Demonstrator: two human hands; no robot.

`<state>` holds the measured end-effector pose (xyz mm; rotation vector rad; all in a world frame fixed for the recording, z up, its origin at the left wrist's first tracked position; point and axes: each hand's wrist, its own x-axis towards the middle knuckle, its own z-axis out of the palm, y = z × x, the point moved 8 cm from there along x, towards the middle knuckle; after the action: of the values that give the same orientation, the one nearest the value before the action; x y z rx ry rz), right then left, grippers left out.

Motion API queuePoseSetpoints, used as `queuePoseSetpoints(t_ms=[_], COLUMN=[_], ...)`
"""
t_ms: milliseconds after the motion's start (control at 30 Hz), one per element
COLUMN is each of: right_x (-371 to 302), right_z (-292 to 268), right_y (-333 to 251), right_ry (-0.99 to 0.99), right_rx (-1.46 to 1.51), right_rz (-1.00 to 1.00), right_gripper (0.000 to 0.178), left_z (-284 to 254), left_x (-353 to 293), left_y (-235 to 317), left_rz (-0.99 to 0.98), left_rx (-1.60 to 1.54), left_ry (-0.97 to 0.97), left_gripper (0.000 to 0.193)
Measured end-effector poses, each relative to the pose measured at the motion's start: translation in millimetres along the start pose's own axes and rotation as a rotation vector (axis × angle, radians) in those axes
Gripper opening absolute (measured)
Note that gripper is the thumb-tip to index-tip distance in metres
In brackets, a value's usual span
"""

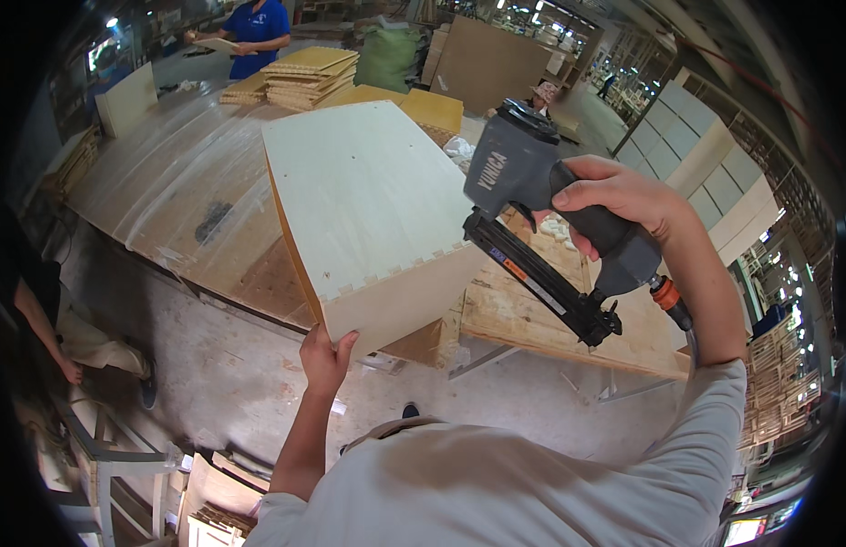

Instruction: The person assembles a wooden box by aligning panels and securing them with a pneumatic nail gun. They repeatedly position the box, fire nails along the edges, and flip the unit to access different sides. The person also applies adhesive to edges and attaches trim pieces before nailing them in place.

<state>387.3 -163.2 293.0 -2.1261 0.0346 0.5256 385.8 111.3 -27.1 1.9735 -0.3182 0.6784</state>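
Spreading across the workshop, a long plastic-covered worktop [158, 173] is carrying the pale finger-jointed wooden box [368, 210]. Your left hand [327, 357] is gripping its near lower corner, fingertips hidden underneath. Your right hand [623, 205] is clenching the grey pneumatic nail gun [541, 219] beside the box; its hose is partly hidden behind your sleeve.

One head-worn fisheye view looks steeply down, close over the workbench [167, 196], floor toward six o'clock
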Motion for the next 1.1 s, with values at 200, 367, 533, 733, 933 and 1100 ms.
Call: queuePoseSetpoints(t_ms=[200, 367, 533, 733, 933, 1100], right_x=[1.0, 6.9, 4.1, -1.4, -0.4, 2.4], right_z=[3.1, 5.7, 11.0, 23.9, 31.8, 34.6], right_y=[-0.9, 4.8, -4.7, -23.5, -26.2, -28.2], right_ry=[-0.037, -0.097, -0.111, -0.136, -0.224, -0.231], right_rx=[-0.004, -0.026, -0.067, -0.048, -0.079, -0.136], right_rz=[0.005, 0.037, -0.004, -0.065, -0.038, -0.054], right_gripper=[0.03, 0.029, 0.028, 0.031, 0.03, 0.029], left_z=[3.2, 4.3, 2.9, 3.9, 5.7, 4.3], left_x=[2.1, 2.1, 3.4, 5.0, 6.3, 4.6], left_y=[9.7, 15.2, 16.9, 26.6, 35.2, 38.4], left_rz=[-0.011, -0.02, -0.004, -0.015, -0.038, -0.036], left_rx=[0.025, 0.027, 0.039, 0.059, 0.084, 0.096], left_ry=[-0.006, 0.0, 0.011, 0.01, 0.006, 0.017], left_gripper=[0.034, 0.034, 0.035, 0.035, 0.037, 0.039])
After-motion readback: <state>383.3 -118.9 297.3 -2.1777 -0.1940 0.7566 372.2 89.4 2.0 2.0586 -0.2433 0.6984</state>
